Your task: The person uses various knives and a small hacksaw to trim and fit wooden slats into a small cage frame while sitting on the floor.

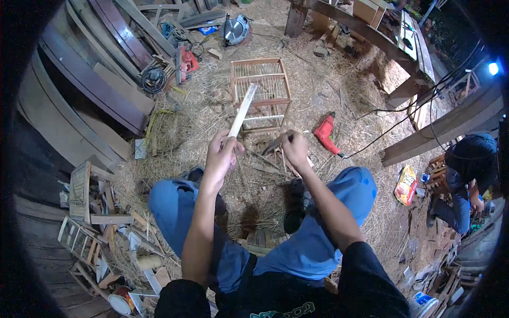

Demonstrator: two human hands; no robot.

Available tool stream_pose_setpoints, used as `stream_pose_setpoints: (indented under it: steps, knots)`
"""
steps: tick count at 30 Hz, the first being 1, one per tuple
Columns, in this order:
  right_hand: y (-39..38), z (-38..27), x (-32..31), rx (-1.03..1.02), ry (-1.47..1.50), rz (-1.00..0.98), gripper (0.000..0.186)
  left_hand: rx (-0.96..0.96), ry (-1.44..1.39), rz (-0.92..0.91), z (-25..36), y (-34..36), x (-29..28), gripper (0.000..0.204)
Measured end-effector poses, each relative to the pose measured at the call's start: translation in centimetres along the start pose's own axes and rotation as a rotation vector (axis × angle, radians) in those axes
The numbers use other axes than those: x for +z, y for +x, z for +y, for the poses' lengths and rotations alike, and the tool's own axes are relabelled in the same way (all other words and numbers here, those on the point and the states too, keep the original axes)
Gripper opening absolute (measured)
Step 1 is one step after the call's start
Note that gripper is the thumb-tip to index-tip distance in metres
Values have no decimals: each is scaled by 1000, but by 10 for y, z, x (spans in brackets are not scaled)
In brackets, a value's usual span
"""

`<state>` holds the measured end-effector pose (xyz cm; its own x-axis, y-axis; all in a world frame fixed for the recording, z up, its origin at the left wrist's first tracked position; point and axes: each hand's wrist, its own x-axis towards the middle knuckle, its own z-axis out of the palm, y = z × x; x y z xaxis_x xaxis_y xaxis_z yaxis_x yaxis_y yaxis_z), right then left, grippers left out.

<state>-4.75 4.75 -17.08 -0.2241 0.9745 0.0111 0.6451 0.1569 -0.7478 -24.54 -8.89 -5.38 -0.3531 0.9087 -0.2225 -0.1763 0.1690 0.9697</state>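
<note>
My left hand (222, 158) is closed around the lower end of a pale, flat wooden strip (244, 108), tilted up and away from me. My right hand (294, 148) is closed on a dark, blade-like tool (272, 146) that points left; the fingers hide most of it. A small pale tip shows just right of that hand. Beyond both hands stands a small wooden cage (261, 103) with thin bars, its near side partly behind the strip. On the ground right of my right hand lies a red power drill (327, 135) with a black cord.
Straw and shavings cover the ground. A circular saw (235, 30) and a red power tool (187, 62) lie far left of centre. Curved boards (90, 77) lean at left. A heavy beam (440, 130) and a crouching person (469, 175) are at right, near a yellow-red packet (406, 185).
</note>
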Motion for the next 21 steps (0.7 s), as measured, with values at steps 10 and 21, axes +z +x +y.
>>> stream_pose_setpoints:
  steps: [10,21]
  knots:
    - [28,-89,-56,-673,-192,483,48,68,-138,160,7,23,3,28]
    - [85,-96,18,-722,-434,441,51,44,-157,233,-5,57,-5,26]
